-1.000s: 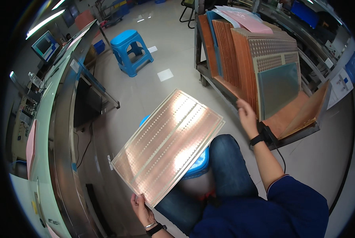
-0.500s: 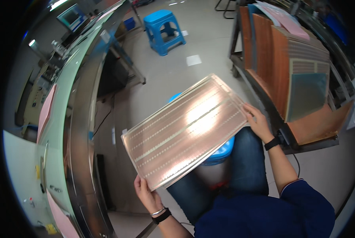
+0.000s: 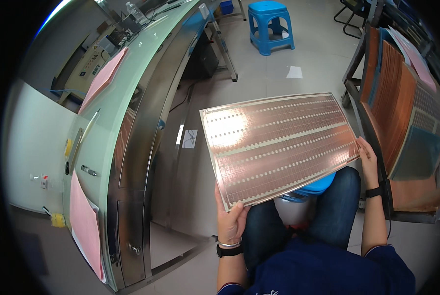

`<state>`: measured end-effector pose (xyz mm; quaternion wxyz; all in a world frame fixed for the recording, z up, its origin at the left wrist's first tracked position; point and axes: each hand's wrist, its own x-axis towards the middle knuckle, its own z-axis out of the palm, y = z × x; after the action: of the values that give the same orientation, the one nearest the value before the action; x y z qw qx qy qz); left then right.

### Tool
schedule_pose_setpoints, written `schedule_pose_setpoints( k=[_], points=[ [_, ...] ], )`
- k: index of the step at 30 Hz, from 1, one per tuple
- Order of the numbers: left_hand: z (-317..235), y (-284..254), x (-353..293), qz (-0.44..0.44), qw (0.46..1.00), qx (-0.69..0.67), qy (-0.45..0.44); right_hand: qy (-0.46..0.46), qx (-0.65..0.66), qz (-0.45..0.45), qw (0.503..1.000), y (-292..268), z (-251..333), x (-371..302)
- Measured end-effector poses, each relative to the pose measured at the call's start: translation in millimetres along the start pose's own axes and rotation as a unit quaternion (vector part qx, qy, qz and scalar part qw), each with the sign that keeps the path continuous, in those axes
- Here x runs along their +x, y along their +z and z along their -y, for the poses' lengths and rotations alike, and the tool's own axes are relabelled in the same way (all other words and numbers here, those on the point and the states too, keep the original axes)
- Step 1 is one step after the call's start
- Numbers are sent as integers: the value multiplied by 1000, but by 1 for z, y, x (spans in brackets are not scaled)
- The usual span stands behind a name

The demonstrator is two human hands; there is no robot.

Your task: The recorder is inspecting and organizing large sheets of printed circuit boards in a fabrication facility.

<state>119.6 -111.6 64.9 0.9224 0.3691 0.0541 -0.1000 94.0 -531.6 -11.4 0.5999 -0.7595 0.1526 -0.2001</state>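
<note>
A rectangular copper-coloured circuit board panel (image 3: 283,147) with rows of pale dots is held up over my lap, tilted so that light glares off its far left part. My left hand (image 3: 231,216) grips its near left corner, thumb on the upper face. At the right edge, my right hand (image 3: 368,153) has its fingers closed on the panel's near right corner. Whether it is one sheet or several together I cannot tell. Beneath its near edge part of a blue stool (image 3: 315,186) shows between my knees.
Left stands a glass-topped table (image 3: 113,132) with pink sheets (image 3: 86,216), a pen (image 3: 88,170) and a plastic bottle (image 3: 136,13). At right a cart (image 3: 411,216) carries upright copper panels (image 3: 394,93). A blue stool (image 3: 270,29) stands farther off.
The panel has swung clockwise to lie more level across the view, with both hands still on it. My view has turned left, toward the glass-topped table.
</note>
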Motion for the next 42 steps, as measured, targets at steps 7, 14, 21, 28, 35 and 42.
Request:
schedule_pose_setpoints(
  k=[7, 14, 21, 28, 35, 42],
  points=[
    [7, 4, 1, 26, 999, 29, -15, 40, 55, -32, 997, 0, 5, 5],
    [11, -3, 2, 59, 998, -28, -15, 109, 202, -97, 969, -16, 25, 4],
    [10, -17, 8, 30, 998, -44, 18, 103, 230, -67, 965, -38, 71, -8],
    [10, -35, 18, 14, 997, -51, 48, 94, 210, 39, 972, -54, 83, -24],
    [11, -60, 20, 16, 996, -84, 3, 92, 184, 130, 970, -50, 113, -24],
    [14, -83, 23, 10, 993, -120, -6, 56, 162, 158, 972, -43, 127, -27]
  ],
)
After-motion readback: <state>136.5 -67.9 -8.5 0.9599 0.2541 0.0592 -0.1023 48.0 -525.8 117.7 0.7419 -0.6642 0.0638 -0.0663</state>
